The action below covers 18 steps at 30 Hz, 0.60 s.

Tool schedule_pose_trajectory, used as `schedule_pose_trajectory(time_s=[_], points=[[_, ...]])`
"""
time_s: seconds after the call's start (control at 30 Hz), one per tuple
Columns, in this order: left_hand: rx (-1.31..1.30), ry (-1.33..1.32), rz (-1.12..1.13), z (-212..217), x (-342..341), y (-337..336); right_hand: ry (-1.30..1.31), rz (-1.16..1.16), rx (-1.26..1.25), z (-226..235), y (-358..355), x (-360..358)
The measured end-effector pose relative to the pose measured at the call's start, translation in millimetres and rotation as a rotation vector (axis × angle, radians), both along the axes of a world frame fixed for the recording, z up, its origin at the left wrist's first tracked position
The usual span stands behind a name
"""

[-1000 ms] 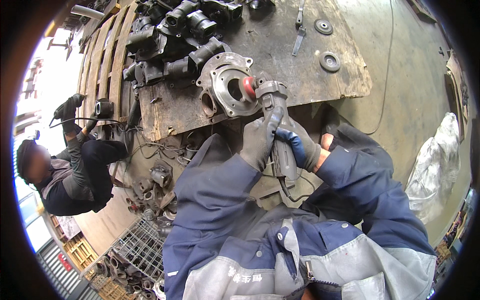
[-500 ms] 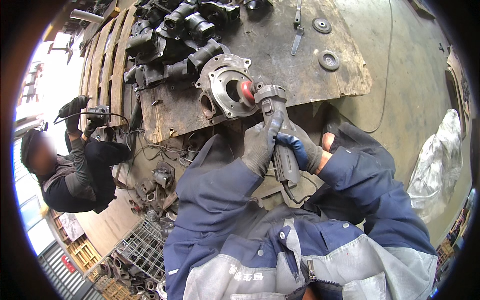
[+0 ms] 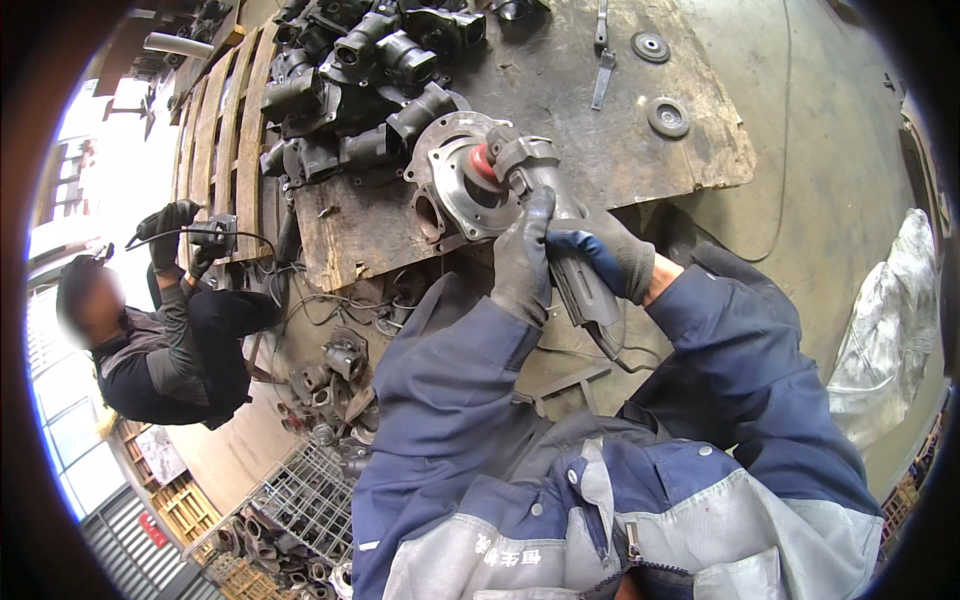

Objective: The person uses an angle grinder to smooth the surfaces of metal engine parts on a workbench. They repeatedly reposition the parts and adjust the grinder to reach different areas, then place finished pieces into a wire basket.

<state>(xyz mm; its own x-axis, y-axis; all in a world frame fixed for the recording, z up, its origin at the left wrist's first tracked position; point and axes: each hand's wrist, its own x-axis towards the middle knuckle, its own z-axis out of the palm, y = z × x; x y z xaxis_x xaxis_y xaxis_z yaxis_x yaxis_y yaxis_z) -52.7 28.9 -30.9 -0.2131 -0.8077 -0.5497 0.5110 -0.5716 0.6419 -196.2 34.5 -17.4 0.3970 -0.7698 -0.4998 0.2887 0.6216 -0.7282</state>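
Observation:
Both my gloved hands are wrapped round a grey angle grinder (image 3: pixel 578 285). My left hand (image 3: pixel 524 262) grips it near the head, and my right hand (image 3: pixel 612 255) holds the body from the other side. The grinder's red disc (image 3: pixel 482 162) lies at the upper part of the ring face of a round metal housing (image 3: pixel 450 185); whether it touches cannot be made out. This housing has a large central bore, bolt lugs and a side port. It rests at the near edge of a worn wooden board (image 3: pixel 370 225).
Black cast parts (image 3: pixel 345 90) are heaped at the board's far left. Two round discs (image 3: pixel 668 117) and a flat metal tool (image 3: pixel 602 80) lie at right. A co-worker (image 3: pixel 170 320) crouches at left, holding a corded tool. A wire basket (image 3: pixel 300 490) and loose castings stand lower left.
The grinder's head and red disc have shifted left and up across the housing's ring face, and its body is more tilted. Both hands keep their grip. The whole view has moved slightly.

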Motion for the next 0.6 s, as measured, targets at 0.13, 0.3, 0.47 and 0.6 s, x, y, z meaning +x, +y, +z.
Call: schedule_pose_trajectory(time_s=[0.13,0.3,0.47,0.6], points=[[0.044,0.112,0.043,2,2,-1,0.005,-0.008,-0.089,21,-6,5],[-0.006,0.083,0.075,9,2,15,0.015,0.084,-0.131,26,-9,6],[0.001,0.091,0.028,-2,-1,13,-0.019,0.083,-0.089,16,-12,2],[0.048,0.137,0.028,-11,-1,1,0.106,0.091,-0.189,5,-13,-7]])
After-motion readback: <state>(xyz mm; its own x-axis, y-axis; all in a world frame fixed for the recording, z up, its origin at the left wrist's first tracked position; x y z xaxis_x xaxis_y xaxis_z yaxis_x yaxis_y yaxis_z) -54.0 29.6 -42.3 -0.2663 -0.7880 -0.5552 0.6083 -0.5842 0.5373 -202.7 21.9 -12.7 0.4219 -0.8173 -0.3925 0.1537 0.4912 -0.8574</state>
